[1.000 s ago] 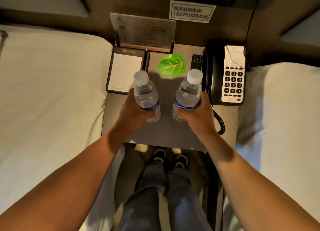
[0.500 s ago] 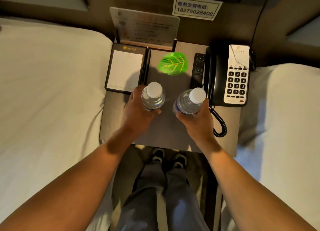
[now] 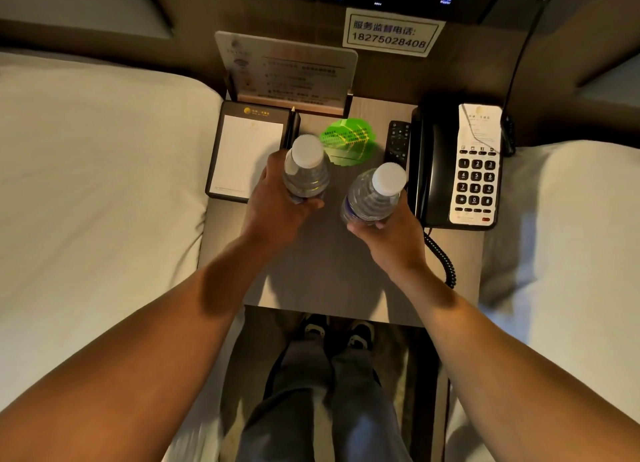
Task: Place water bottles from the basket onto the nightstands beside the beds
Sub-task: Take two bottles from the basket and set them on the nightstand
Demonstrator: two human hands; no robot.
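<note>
Nightstand (image 3: 322,271): crowded at the back, bare at the front, set between 2 beds.
Left hand (image 3: 277,209): wrapped around left bottle (image 3: 306,171), held upright beside notepad (image 3: 247,153).
Right hand (image 3: 391,233): closed around right bottle (image 3: 374,195), tilted, close to telephone (image 3: 457,167).
Risk: tipping is judged likely if the tilted bottle is released; remote (image 3: 398,143) could be knocked.

Nightstand (image 3: 322,281) front bare; notepad (image 3: 247,153), telephone (image 3: 457,167) flank it.

Both water bottles (image 3: 306,174) are clear ribbed plastic with matt white caps. The nightstand (image 3: 332,271) looks like smooth wood-grain laminate — the telephone (image 3: 457,165) glossy black plastic, the beds (image 3: 97,184) soft matt cloth.
</note>
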